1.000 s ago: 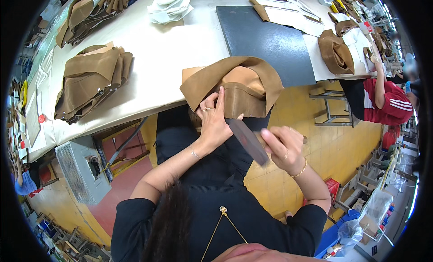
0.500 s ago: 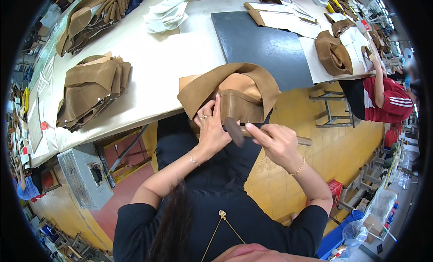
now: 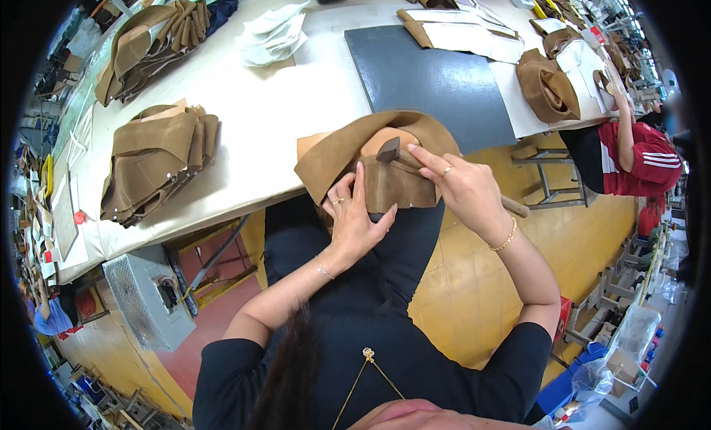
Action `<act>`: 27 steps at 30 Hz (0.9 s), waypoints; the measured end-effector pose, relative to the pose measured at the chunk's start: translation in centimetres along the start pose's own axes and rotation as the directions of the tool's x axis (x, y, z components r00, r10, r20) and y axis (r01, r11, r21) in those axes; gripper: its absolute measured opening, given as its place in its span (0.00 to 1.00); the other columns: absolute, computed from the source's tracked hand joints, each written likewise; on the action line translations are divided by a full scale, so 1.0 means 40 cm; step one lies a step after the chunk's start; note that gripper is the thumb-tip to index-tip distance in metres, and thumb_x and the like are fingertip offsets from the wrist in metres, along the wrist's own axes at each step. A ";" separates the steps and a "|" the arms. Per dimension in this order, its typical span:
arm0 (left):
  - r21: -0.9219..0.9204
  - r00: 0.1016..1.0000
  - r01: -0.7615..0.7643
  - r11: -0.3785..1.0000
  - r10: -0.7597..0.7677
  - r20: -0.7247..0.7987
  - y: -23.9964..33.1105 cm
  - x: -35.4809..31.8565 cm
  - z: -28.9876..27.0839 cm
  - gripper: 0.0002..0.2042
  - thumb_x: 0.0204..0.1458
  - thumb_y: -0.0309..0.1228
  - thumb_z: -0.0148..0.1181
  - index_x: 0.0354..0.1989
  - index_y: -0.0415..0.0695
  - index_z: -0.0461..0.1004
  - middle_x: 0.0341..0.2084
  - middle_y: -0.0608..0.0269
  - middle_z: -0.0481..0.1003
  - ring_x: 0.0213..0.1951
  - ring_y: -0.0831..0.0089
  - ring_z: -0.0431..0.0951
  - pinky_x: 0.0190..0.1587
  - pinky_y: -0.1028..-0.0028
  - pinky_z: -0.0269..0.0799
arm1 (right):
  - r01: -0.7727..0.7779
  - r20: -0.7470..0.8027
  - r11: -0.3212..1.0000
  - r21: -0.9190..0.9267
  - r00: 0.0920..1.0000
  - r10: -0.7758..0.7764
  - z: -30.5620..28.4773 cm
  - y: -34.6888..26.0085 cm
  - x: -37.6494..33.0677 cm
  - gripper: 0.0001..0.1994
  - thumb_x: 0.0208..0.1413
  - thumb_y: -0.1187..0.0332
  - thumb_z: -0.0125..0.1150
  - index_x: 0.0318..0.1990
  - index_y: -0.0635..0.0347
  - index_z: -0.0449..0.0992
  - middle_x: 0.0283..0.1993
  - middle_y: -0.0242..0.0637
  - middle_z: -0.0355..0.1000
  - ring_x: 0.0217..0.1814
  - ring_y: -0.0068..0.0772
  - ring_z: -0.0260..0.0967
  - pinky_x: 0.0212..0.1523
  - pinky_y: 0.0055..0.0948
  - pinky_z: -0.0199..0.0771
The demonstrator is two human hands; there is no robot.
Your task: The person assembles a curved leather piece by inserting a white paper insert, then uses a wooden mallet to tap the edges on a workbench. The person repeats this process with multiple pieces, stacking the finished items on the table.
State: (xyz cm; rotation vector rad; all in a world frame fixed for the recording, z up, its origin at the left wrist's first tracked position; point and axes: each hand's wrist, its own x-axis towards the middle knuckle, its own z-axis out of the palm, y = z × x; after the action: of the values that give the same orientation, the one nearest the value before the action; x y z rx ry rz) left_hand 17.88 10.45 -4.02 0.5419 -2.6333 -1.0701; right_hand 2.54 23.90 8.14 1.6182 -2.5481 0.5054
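A brown leather piece, curved and folded into a loop with a tan inner side, lies at the table's near edge, partly over my lap. My left hand rests on its lower left part, index finger stretched along the leather and thumb held apart. In my right hand is a hammer, gripped by its wooden handle with the index finger pointing along it. The hammer's dark head is over the leather near a seam; whether it touches, I cannot tell. The handle's end sticks out to the right behind my hand.
Stacks of brown leather pieces lie on the left of the white table. White sheets are piled at the back. A dark board lies right of centre. A person in a red shirt works at the far right, beside a metal stool.
My right hand has moved up with the hammer, its head going from the leather's lower edge to its upper seam. My left thumb has spread out along the lower edge.
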 end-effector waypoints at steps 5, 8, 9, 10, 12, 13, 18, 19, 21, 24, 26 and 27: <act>-0.010 1.000 0.002 1.000 -0.002 0.003 0.001 0.005 0.001 0.51 0.45 0.46 0.72 0.73 0.39 0.47 0.57 0.47 0.56 0.60 0.52 0.54 0.62 0.53 0.47 | -0.105 -0.049 0.963 0.249 0.991 0.121 -0.012 -0.017 0.026 0.19 0.61 0.64 0.59 0.60 0.43 0.75 0.29 0.39 0.74 0.29 0.40 0.75 0.29 0.36 0.75; -0.069 0.999 0.017 0.997 -0.015 0.032 -0.003 -0.001 -0.032 0.55 0.43 0.51 0.73 0.74 0.40 0.46 0.58 0.46 0.55 0.61 0.51 0.54 0.64 0.53 0.45 | -0.108 0.085 0.978 0.179 0.992 0.095 0.018 0.027 0.048 0.16 0.61 0.62 0.60 0.56 0.49 0.77 0.32 0.40 0.76 0.32 0.43 0.76 0.34 0.38 0.75; -0.097 0.999 -0.010 0.995 0.015 0.050 -0.008 -0.010 -0.046 0.55 0.42 0.52 0.73 0.74 0.40 0.45 0.59 0.46 0.55 0.61 0.51 0.53 0.64 0.52 0.45 | -0.149 0.030 0.965 0.218 0.989 0.146 0.014 0.041 0.050 0.16 0.61 0.61 0.60 0.54 0.50 0.78 0.33 0.40 0.77 0.33 0.44 0.76 0.35 0.39 0.75; -0.123 0.997 -0.033 0.992 0.042 0.065 -0.014 -0.018 -0.060 0.56 0.42 0.52 0.73 0.74 0.41 0.44 0.59 0.47 0.55 0.61 0.51 0.53 0.65 0.52 0.45 | -0.184 -0.018 0.947 0.262 0.980 0.196 0.016 0.061 0.059 0.15 0.61 0.60 0.60 0.53 0.51 0.79 0.34 0.39 0.77 0.34 0.45 0.76 0.36 0.39 0.75; -0.202 0.998 -0.057 0.978 0.057 -0.004 -0.030 -0.028 -0.109 0.47 0.47 0.52 0.69 0.71 0.42 0.52 0.57 0.47 0.56 0.59 0.50 0.55 0.63 0.51 0.49 | -0.231 -0.188 0.955 0.185 0.946 0.265 0.049 0.149 0.061 0.15 0.60 0.57 0.61 0.50 0.52 0.81 0.35 0.39 0.77 0.35 0.44 0.76 0.37 0.38 0.75; -0.206 0.998 -0.036 0.978 0.023 -0.063 -0.048 -0.038 -0.132 0.45 0.48 0.51 0.69 0.69 0.42 0.54 0.56 0.48 0.57 0.58 0.51 0.56 0.63 0.52 0.50 | -0.319 -0.187 0.946 0.062 0.927 0.325 0.065 0.189 0.070 0.14 0.60 0.58 0.61 0.50 0.52 0.81 0.36 0.38 0.77 0.35 0.44 0.76 0.37 0.37 0.75; -0.459 0.944 0.212 0.863 -0.302 -0.132 -0.160 -0.022 -0.170 0.24 0.60 0.36 0.60 0.60 0.37 0.62 0.45 0.58 0.67 0.46 0.71 0.67 0.54 0.72 0.65 | -0.450 -0.304 0.878 -0.165 0.870 0.389 0.145 0.345 0.087 0.14 0.60 0.60 0.61 0.50 0.55 0.80 0.40 0.41 0.76 0.39 0.45 0.74 0.41 0.37 0.74; -0.572 0.937 0.272 0.774 -0.348 -0.025 -0.181 -0.020 -0.178 0.22 0.62 0.36 0.58 0.59 0.36 0.63 0.42 0.60 0.70 0.45 0.74 0.70 0.51 0.74 0.67 | -0.318 -0.358 0.918 -0.236 0.907 0.222 0.150 0.366 0.085 0.15 0.61 0.61 0.61 0.51 0.55 0.80 0.43 0.41 0.76 0.41 0.45 0.73 0.43 0.38 0.73; -0.617 0.931 0.309 0.724 -0.362 0.041 -0.197 -0.028 -0.196 0.18 0.66 0.36 0.54 0.56 0.35 0.68 0.38 0.62 0.77 0.42 0.78 0.77 0.47 0.77 0.71 | -0.279 -0.433 0.959 -0.042 0.871 0.234 0.131 0.278 0.099 0.14 0.62 0.63 0.60 0.51 0.58 0.79 0.43 0.41 0.75 0.41 0.41 0.73 0.42 0.33 0.72; -0.742 0.821 0.539 0.399 -0.445 0.357 -0.186 -0.013 -0.239 0.23 0.66 0.46 0.51 0.52 0.35 0.72 0.40 0.54 0.79 0.43 0.69 0.80 0.49 0.73 0.73 | -0.378 -0.445 0.871 0.315 0.752 0.487 0.133 0.177 0.006 0.11 0.64 0.63 0.58 0.45 0.61 0.78 0.38 0.38 0.74 0.37 0.33 0.70 0.40 0.30 0.71; -0.700 0.757 0.634 0.330 -0.453 0.472 -0.193 -0.007 -0.233 0.29 0.66 0.53 0.47 0.54 0.34 0.72 0.43 0.50 0.79 0.45 0.66 0.81 0.49 0.70 0.75 | -0.544 -0.319 0.689 0.478 0.624 0.714 0.164 0.131 -0.092 0.13 0.66 0.61 0.57 0.41 0.63 0.76 0.35 0.35 0.73 0.36 0.27 0.69 0.40 0.28 0.70; -0.694 0.717 0.676 0.249 -0.440 0.541 -0.194 0.001 -0.231 0.29 0.66 0.53 0.46 0.54 0.34 0.71 0.42 0.50 0.79 0.46 0.65 0.81 0.48 0.70 0.76 | -0.669 -0.185 0.518 0.534 0.505 0.843 0.195 0.117 -0.151 0.14 0.67 0.59 0.56 0.39 0.63 0.74 0.34 0.33 0.72 0.36 0.25 0.68 0.40 0.27 0.70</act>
State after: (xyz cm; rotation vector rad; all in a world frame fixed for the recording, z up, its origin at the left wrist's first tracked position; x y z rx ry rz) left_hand 23.05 -0.40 -3.05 1.1759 -1.5282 -2.6028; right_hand 1.83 28.46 -1.74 0.1402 -2.7573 1.3510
